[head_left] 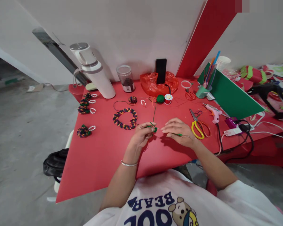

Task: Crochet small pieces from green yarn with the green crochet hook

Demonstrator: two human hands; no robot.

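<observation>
My left hand (143,134) is closed in a pinch on a small piece of green crochet (155,129). A green strand runs from it up to a ball of green yarn (160,99). My right hand (178,131) holds a crochet hook (179,134) with a green handle; its thin metal shaft points left to the green piece. Left of my hands lies a ring of braided multicoloured yarn (124,119). A small multicoloured yarn ball (132,99) rests behind that ring. Part of the green piece is hidden by my left fingers.
On the right lie yellow-and-orange-handled scissors (198,128), a pink glue gun (214,113) and a white power strip (235,130) with cables. At the back stand a white bottle (100,78), a jar (125,78) and a phone (160,70) by a red bag (148,84). Beaded yarn bundles (84,131) line the left.
</observation>
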